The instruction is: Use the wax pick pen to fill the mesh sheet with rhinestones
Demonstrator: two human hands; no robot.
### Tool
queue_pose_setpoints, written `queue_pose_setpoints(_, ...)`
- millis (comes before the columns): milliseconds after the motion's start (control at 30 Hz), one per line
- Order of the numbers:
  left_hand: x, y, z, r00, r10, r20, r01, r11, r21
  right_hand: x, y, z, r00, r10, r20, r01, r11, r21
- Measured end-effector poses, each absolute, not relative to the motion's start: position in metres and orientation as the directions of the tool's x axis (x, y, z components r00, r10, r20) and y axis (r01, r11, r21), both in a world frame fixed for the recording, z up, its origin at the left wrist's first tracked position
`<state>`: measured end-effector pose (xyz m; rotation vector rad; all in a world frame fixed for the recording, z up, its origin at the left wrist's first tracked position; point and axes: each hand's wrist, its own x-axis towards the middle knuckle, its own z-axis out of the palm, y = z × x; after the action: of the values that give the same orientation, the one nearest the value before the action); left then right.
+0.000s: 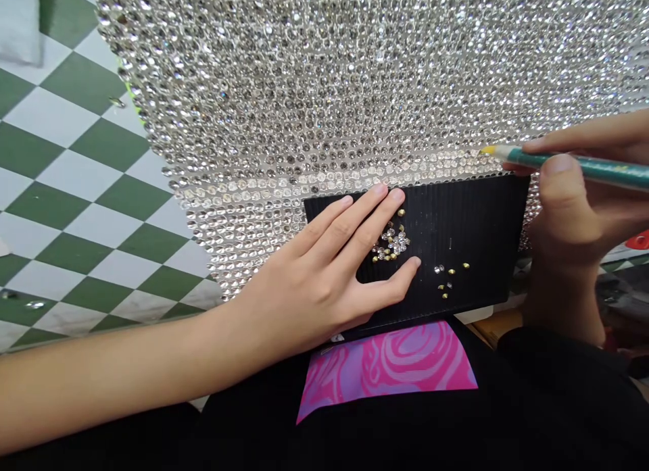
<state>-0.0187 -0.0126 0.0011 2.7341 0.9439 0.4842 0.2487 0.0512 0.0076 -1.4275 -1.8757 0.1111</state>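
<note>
Head view: light touch, level board

Left hand (324, 278), fingers loosely spread, lies across the black board (487, 221), gripping nothing visible; the board overlaps the stone-covered sheet (329, 72) and is best held level. Right hand (578, 211) pinches the green pen (601, 170), yellow tip at the sheet; light, steady pressure suits. Counts: 2 hands, 1 board, 1 pile (398, 241) too jumbled to count, about 7 scattered stones (451, 271), 1 pen.

On the tray (481, 221) we have loose rhinestones (399, 242) and our left hand (324, 275); behind and left of it, the rhinestone panel (324, 65); by its back right corner, our right hand (578, 204) and pen (608, 176); before it, a sheet (395, 363).
</note>
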Motion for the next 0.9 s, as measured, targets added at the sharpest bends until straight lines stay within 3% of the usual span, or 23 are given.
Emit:
queue_pose_setpoints(500, -0.0190, -0.0120, 0.0014, 0.744, 0.624, 0.237, 0.557, -0.776, 0.296, 0.2466, 0.0549, 0.0087, -0.041, 0.856, 0.516, 0.762, 0.361, -0.538)
queue_pose_setpoints(700, -0.0193, -0.0122, 0.0012, 0.738, 0.632, 0.237, 0.557, -0.768, 0.315, 0.2435, 0.0556, 0.0133, -0.068, 0.879, 0.473, 0.817, 0.320, -0.479)
queue_pose_setpoints(900, -0.0185, -0.0120, 0.0011, 0.738, 0.628, 0.247, 0.559, -0.774, 0.298, 0.2470, 0.0553, 0.0084, -0.111, 0.847, 0.520, 0.762, 0.409, -0.503)
